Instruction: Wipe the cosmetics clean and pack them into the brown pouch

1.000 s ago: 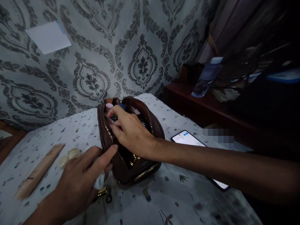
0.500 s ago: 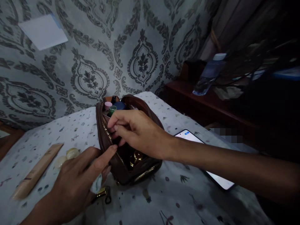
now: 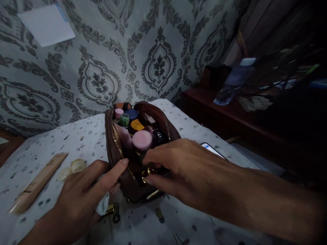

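Note:
A brown zippered pouch (image 3: 111,146) stands open on the bed, holding cosmetics. Inside are a pink round lid (image 3: 142,140), a green-capped bottle (image 3: 124,119), an orange-gold lid (image 3: 138,125), a blue lid (image 3: 131,114) and a flat pink packet (image 3: 124,136). My left hand (image 3: 87,194) grips the pouch's near left side, index finger over the zipper edge. A pale crumpled piece (image 3: 103,205) shows beneath its fingers. My right hand (image 3: 176,163) reaches into the pouch's near end, thumb and fingers apart around a shiny gold item (image 3: 150,170), partly hidden; no firm hold shows.
A beige tube (image 3: 38,182) and two small pale round pieces (image 3: 78,165) lie left of the pouch. A gold clasp (image 3: 112,211) lies in front. On the right are a phone (image 3: 212,149) and, on a reddish ledge (image 3: 199,98), a water bottle (image 3: 235,81).
My right hand has moved from the pouch's middle toward its near end, uncovering the pink lid and packet. My left hand stays at the pouch's edge. The view has shifted slightly.

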The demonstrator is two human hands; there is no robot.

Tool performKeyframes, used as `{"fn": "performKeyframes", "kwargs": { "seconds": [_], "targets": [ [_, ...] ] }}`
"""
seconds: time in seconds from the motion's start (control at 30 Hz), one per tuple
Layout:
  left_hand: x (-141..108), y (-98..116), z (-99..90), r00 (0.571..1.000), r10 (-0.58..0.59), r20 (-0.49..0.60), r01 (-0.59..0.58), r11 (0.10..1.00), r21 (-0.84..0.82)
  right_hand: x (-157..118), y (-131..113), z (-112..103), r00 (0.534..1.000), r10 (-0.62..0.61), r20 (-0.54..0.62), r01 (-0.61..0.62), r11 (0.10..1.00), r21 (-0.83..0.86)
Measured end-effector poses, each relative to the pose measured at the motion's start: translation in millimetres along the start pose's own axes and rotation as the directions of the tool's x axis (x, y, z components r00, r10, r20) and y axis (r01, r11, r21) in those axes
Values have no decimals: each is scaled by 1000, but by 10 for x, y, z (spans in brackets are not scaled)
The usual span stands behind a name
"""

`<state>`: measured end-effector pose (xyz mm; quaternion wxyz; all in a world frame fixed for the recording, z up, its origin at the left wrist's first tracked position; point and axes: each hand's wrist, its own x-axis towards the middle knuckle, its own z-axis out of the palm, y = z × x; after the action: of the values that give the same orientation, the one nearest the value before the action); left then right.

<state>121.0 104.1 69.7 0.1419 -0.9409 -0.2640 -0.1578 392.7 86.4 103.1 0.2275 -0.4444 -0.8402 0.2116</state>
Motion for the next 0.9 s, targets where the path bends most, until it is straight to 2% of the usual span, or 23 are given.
{"fn": "performKeyframes", "kwargs": {
  "seconds": [0.13,0.3,0.37,0.5,0.6,0.73,0.9],
  "targets": [
    [2,2,-7,1000,-10,-5,10,1000,5,37,-70,-107,1000,-11,1,11,1000,-1],
    [-6,-11,16,1000,-8,4,8,1000,1,220,-147,-243,996,-31,-89,27,999,-45],
    [-17,-20,33,1000,-6,3,6,1000,2,335,-151,-191,998,-40,-56,34,995,-97],
    [-26,-33,38,1000,-9,5,9,1000,-6,559,-121,32,995,-13,98,30,984,-178],
    [-17,-38,21,1000,-4,14,4,1000,-18,677,-85,179,993,-4,120,27,982,-189],
    [-15,-49,12,999,15,32,-14,1000,-21,739,-31,203,997,-10,78,20,990,-139],
    [-47,-56,63,1000,-2,23,4,998,-56,611,-22,-109,995,1,-102,-2,1000,-5]
  ]
}}
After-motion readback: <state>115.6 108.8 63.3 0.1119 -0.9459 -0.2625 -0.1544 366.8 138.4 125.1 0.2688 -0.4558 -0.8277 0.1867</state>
